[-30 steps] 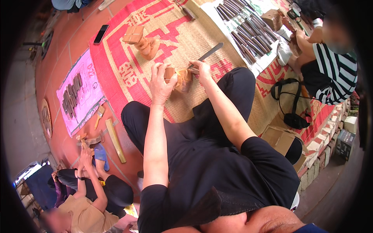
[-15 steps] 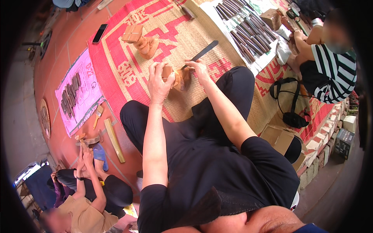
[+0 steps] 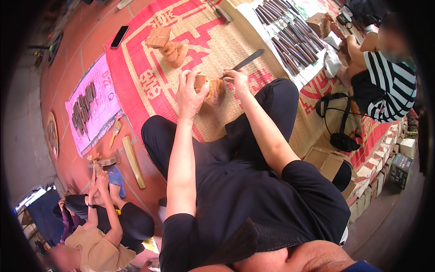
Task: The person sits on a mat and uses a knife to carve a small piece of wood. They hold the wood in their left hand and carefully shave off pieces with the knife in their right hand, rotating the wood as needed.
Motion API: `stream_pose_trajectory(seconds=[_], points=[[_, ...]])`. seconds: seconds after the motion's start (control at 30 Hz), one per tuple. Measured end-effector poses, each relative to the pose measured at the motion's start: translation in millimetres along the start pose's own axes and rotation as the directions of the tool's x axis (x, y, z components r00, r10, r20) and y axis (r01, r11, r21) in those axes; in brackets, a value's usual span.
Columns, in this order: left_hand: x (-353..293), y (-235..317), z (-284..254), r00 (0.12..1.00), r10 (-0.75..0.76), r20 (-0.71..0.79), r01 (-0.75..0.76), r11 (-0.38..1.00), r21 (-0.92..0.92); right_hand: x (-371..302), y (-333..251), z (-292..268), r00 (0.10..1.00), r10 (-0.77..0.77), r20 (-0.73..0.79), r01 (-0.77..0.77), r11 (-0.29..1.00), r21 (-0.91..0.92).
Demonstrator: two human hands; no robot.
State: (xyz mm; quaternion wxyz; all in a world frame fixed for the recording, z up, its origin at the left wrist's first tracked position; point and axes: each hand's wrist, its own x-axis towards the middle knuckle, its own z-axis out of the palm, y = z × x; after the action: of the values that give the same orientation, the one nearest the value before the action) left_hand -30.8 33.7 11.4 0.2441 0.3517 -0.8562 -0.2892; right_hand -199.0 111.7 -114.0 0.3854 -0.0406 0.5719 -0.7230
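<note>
The left hand (image 3: 190,93) gripped a wooden block (image 3: 209,88) while the right hand (image 3: 236,79) held a chisel (image 3: 244,61) against it, mid-carving; steadiness seemed needed next.

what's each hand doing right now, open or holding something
Left hand: closed on the wooden carving block.
Right hand: closed on the dark chisel, its tip at the block.

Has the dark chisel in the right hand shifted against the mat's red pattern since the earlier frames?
Cannot tell. The chisel lies slightly differently in the right hand, but the mat drifts with the head camera too.
</note>
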Motion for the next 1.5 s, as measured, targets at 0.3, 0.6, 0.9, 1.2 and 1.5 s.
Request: stream_pose_trajectory(seconds=[0.3,0.6,0.9,1.2,1.5], points=[[1,4,2,1.0,-0.02,0.014,0.021,1.0,-0.023,-7,2,10,0.998,0.056,-0.009,-0.056,0.998,-0.023],[5,2,7,1.0,0.016,-0.003,-0.016,0.999,0.034,-11,-5,13,0.996,0.082,-0.014,-0.083,0.996,-0.042],[6,5,7,1.0,0.018,-0.019,-0.017,1.0,0.004,3,4,4,0.993,0.036,-0.115,-0.03,0.998,0.053],[4,2,5,1.0,0.007,-0.019,-0.006,1.0,0.017,7,1,-7,0.988,0.098,-0.116,-0.089,0.993,0.08],[3,0,3,1.0,-0.01,-0.004,0.01,1.0,0.008,7,3,-3,0.995,0.033,-0.095,-0.033,0.999,-0.004]])
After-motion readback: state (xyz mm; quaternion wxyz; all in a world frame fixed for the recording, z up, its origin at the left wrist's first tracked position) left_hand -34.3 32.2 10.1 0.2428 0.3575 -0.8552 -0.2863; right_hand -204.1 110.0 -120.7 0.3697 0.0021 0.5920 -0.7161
